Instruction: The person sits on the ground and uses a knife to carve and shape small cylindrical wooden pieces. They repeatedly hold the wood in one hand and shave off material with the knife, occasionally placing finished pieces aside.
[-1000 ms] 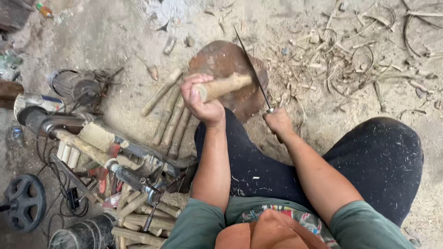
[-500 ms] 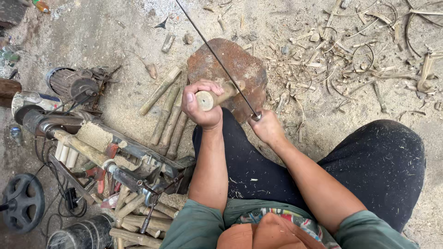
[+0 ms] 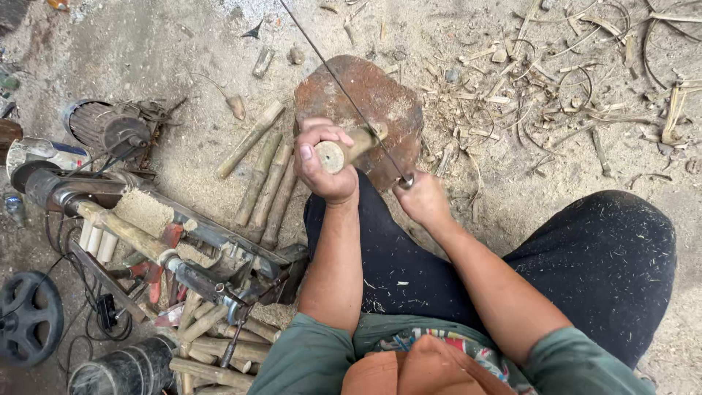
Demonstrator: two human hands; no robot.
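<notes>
Over the reddish chopping block (image 3: pixel 365 102), the left hand (image 3: pixel 325 164) has a closed grip on a short wooden stick (image 3: pixel 349 148), tilted end-up so the long blade (image 3: pixel 340 84), clasped by the right hand (image 3: pixel 423 201), can bite it.

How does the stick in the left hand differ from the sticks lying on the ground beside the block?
The held stick is gripped by the left hand, propped on the reddish block, cut end toward the camera; the loose sticks lie flat on the dirt, untouched. A long blade, held by the right hand, meets the held stick; none touches the loose sticks. Both are pale, roughly cylindrical wood.
</notes>
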